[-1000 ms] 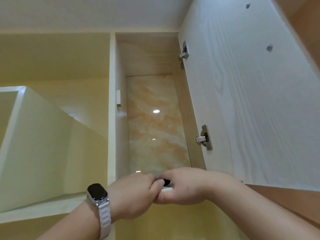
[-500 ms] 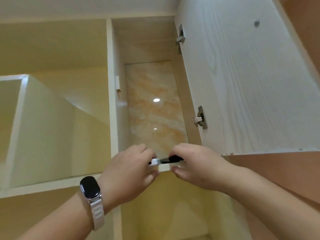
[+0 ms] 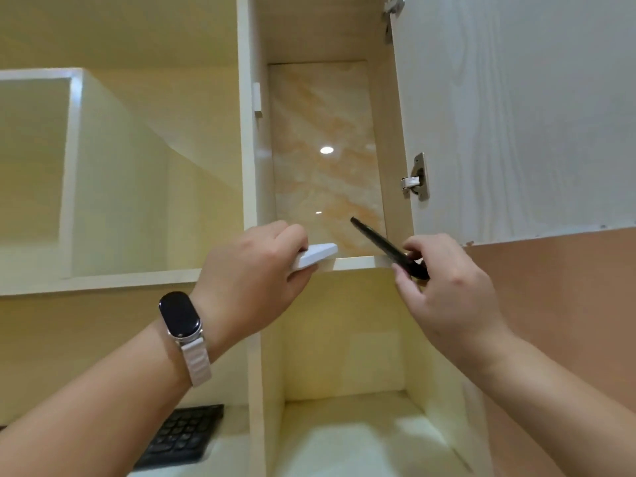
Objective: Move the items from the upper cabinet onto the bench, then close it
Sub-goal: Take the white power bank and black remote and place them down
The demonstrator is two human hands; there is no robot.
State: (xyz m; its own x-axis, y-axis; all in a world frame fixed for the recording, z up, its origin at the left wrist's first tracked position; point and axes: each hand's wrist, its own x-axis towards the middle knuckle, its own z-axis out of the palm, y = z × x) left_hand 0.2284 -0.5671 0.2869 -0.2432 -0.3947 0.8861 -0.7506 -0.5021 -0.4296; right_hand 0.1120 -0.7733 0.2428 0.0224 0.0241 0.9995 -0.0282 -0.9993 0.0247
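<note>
The person is in the step of taking items out of the upper cabinet, whose door stands swung open to the right on its hinges. Both hands are at the front edge of the cabinet's shelf. The left hand, with a dark watch on its wrist, has its fingers wrapped around a flat white item that pokes out past the fingertips, level with the shelf lip. The right hand pinches the near end of a slim black item, which tilts up and back so that its far end points into the cabinet while the held end is already out past the lip. What either item is cannot be told from this view. No other item is visible inside the cabinet, though the low viewpoint hides the shelf's surface. Judging by this, the retrieval is almost finished and the placing is not yet done. The next move calls for drawing both items clear of the shelf and lowering them to the pale bench below, where a black keyboard lies on the left, then freeing a hand to swing the door shut.
</note>
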